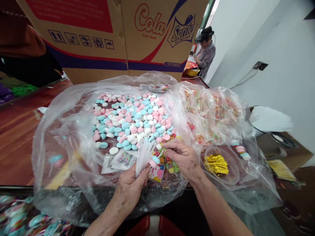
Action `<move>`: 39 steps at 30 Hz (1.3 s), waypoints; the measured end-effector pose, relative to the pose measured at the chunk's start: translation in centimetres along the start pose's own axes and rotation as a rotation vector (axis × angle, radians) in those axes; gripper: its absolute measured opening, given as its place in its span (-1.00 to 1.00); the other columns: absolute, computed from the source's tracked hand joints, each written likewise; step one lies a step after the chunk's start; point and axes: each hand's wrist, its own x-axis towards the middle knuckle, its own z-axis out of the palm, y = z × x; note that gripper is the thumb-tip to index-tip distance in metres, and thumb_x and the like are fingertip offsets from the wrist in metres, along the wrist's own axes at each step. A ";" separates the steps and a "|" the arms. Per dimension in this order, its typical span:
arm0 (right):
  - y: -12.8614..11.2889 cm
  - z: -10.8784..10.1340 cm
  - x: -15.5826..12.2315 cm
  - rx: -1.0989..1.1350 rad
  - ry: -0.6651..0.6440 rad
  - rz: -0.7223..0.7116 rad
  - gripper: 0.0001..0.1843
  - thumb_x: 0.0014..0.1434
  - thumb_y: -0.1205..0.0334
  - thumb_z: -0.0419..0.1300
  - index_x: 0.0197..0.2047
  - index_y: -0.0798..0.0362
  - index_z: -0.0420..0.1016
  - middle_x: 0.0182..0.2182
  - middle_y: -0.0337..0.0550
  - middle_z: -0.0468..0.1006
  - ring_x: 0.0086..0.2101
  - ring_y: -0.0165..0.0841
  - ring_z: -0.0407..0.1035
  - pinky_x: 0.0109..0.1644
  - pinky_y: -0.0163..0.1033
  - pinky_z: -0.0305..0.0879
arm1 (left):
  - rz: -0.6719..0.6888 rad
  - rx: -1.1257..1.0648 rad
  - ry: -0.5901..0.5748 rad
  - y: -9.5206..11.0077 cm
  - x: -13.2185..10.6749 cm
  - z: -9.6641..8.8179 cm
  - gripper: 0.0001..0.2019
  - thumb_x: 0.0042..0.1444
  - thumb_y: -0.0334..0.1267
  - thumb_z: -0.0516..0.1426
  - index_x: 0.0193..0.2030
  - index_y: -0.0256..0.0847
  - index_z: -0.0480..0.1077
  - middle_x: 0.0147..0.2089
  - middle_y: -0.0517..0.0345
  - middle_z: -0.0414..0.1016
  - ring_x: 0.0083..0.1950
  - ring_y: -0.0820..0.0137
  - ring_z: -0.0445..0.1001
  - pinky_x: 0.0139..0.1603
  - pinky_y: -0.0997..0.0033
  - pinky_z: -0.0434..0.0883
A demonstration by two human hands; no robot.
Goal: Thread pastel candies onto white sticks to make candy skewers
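My left hand (133,185) is closed round a bundle of thin white sticks (144,155), which fan out upward. Close beside it, my right hand (183,157) pinches a small white stick (161,153) between thumb and fingers. Blue and pink candies (154,161) sit at the lower end of that stick, near my left thumb; I cannot tell whether they are threaded on it. Beyond both hands spreads a heap of pink, blue and white marshmallow candies (133,121) on clear plastic. Small ring-shaped coloured candies (169,162) lie beneath my right hand.
A large cardboard box (98,49) stands behind the candies. To the right are a plastic bag of wrapped candies (211,108), a round tub (235,177) with gold ties (218,164), and a candy skewer (241,150). Another person (208,55) works at the back.
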 end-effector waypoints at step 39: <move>-0.7 4.0 -1.9 -0.423 -0.146 -0.289 -0.67 0.30 0.32 0.09 0.04 -0.01 0.58 -0.26 -0.12 0.52 -0.26 -0.36 0.43 -0.14 -0.26 0.38 | -0.065 -0.416 0.200 -1.5 0.2 0.8 -0.71 0.02 -0.05 0.31 -0.40 -0.23 0.41 -0.65 0.35 0.22 -0.64 0.57 0.10 -0.66 0.54 0.00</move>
